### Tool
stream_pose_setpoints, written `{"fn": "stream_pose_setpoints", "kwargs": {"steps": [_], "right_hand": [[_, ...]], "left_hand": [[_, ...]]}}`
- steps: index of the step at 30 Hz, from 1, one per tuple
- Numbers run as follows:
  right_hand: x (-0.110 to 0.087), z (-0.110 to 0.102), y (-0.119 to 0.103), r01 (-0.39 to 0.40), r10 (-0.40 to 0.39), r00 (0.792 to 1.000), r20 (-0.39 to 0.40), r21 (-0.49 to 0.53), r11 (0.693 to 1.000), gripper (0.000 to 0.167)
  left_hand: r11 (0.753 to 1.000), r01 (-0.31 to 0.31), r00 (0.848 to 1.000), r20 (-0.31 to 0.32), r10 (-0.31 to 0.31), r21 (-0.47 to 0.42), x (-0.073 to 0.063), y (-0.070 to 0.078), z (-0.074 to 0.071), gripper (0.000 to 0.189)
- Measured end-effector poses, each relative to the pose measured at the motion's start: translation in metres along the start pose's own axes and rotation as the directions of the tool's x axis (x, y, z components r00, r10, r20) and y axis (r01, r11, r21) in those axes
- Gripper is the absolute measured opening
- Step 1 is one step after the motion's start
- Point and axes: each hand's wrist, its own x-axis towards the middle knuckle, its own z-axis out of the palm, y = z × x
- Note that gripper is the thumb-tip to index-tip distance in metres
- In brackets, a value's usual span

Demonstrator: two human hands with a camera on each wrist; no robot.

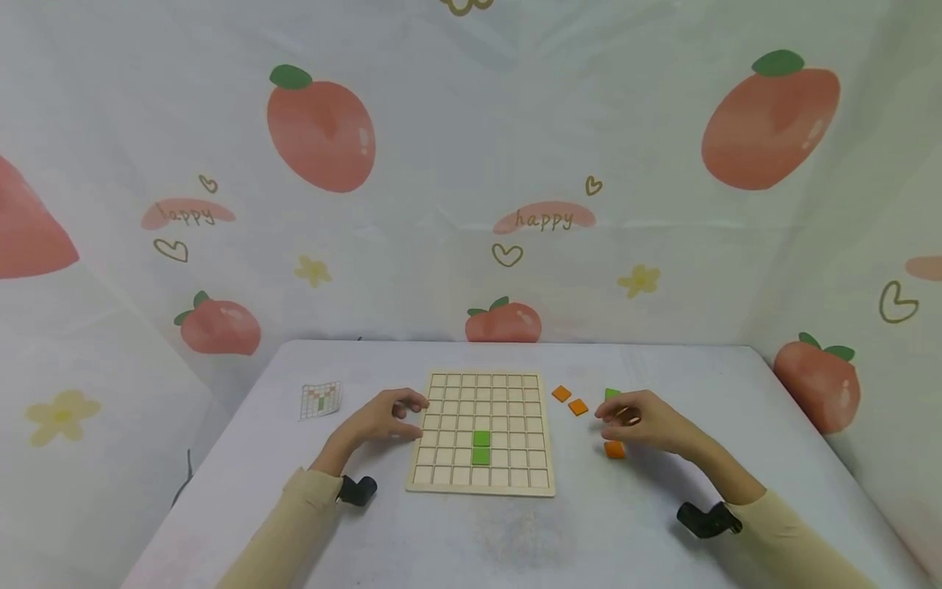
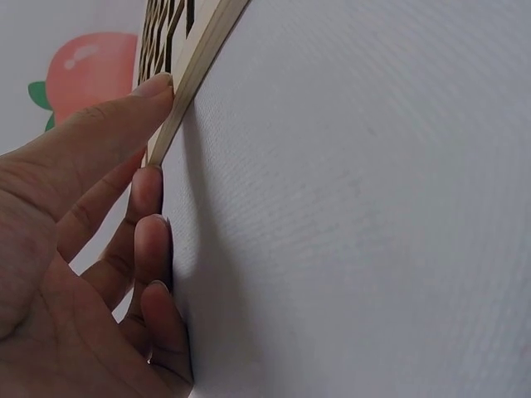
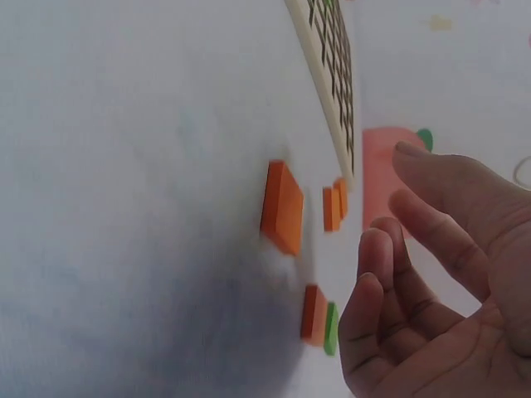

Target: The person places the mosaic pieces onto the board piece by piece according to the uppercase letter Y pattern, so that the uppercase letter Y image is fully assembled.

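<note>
A wooden grid board (image 1: 449, 475) lies flat on the table, with two green square tiles (image 1: 482, 439) set one below the other in its cells. My left hand (image 1: 384, 415) is at the board's left side, thumb and fingertips right at the rim; the left wrist view shows the thumb tip against the wooden edge (image 2: 197, 76). Over the loose tiles on the right hovers my right hand (image 1: 648, 421), fingers bent loosely, with a gap between thumb and fingers. One orange tile (image 3: 284, 209) lies below it; another orange tile (image 3: 314, 315) and a green tile (image 3: 332, 328) lie close together.
Two more orange tiles (image 1: 578, 406) lie between the board and my right hand. A small card (image 1: 320, 400) printed with a coloured grid lies at the table's left. Behind the white table (image 1: 471, 540) hangs a peach-patterned cloth (image 1: 434, 164).
</note>
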Motion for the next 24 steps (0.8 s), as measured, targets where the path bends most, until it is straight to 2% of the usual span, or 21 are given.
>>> {"fn": "stream_pose_setpoints", "kwargs": {"steps": [5, 10, 14, 20, 24], "right_hand": [[-0.003, -0.011, 0.006, -0.001, 0.000, 1.000, -0.017, -0.034, 0.999, 0.030], [-0.003, -0.019, 0.014, -0.007, 0.005, 0.999, -0.045, -0.024, 1.000, 0.026], [-0.002, -0.025, 0.020, -0.036, 0.036, 0.997, -0.068, -0.005, 0.999, 0.027], [0.002, -0.031, 0.028, -0.106, 0.102, 0.990, -0.102, -0.030, 0.994, 0.034], [0.007, -0.031, 0.036, -0.119, 0.113, 0.984, -0.138, -0.035, 0.992, 0.040]], "left_hand": [[1.000, 0.003, 1.000, 0.004, -0.003, -0.015, 0.000, 0.001, -0.001, 0.045], [1.000, 0.008, 1.000, 0.003, -0.008, -0.008, 0.000, 0.001, -0.001, 0.044], [1.000, 0.019, 1.000, 0.002, -0.019, -0.011, 0.001, 0.002, -0.001, 0.044], [0.999, 0.034, 0.999, 0.004, -0.034, -0.010, 0.001, 0.002, -0.001, 0.043], [0.999, 0.050, 0.999, 0.001, -0.050, -0.020, 0.002, 0.003, 0.000, 0.043]]}}
